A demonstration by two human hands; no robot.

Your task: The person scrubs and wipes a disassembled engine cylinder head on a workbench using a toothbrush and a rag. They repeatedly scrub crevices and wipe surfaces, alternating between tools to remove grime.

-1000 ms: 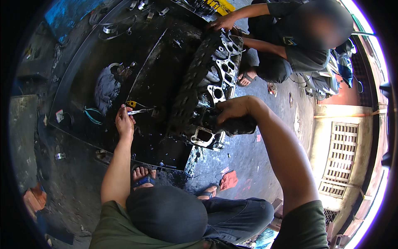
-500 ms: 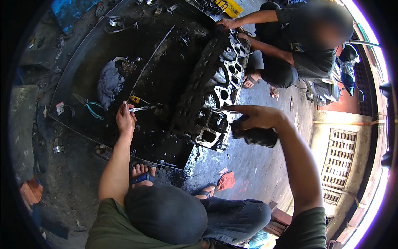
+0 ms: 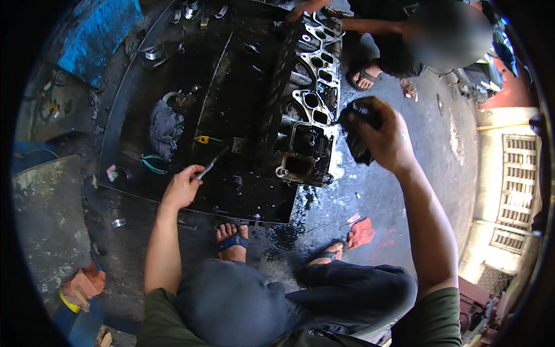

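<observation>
A long metal cylinder head (image 3: 312, 99) with rows of ports lies on a black, oily metal sheet (image 3: 240, 196). My left hand (image 3: 184, 186), above the sheet's near edge, pinches a slim, pale-handled tool (image 3: 209, 165); its darker end points away to the right, and I cannot tell its exact kind. Just right of the cylinder head, my right hand (image 3: 386, 134) is closed round a crumpled black rag (image 3: 357, 143). At the far end, another person's hand (image 3: 302, 11) reaches to the cylinder head.
Blue-handled pliers (image 3: 153, 164), a grey rag (image 3: 165, 130) and a small yellow item (image 3: 202, 139) lie on the sheet. Metal rings (image 3: 154, 53) sit farther back. A reddish cloth (image 3: 361, 232) is on the floor near my foot. A blue panel (image 3: 101, 40) stands far left.
The view has shifted. My right hand has drawn back from the cylinder head's ports to its right side, with the rag. My left hand has come nearer, its tool now slanting away.
</observation>
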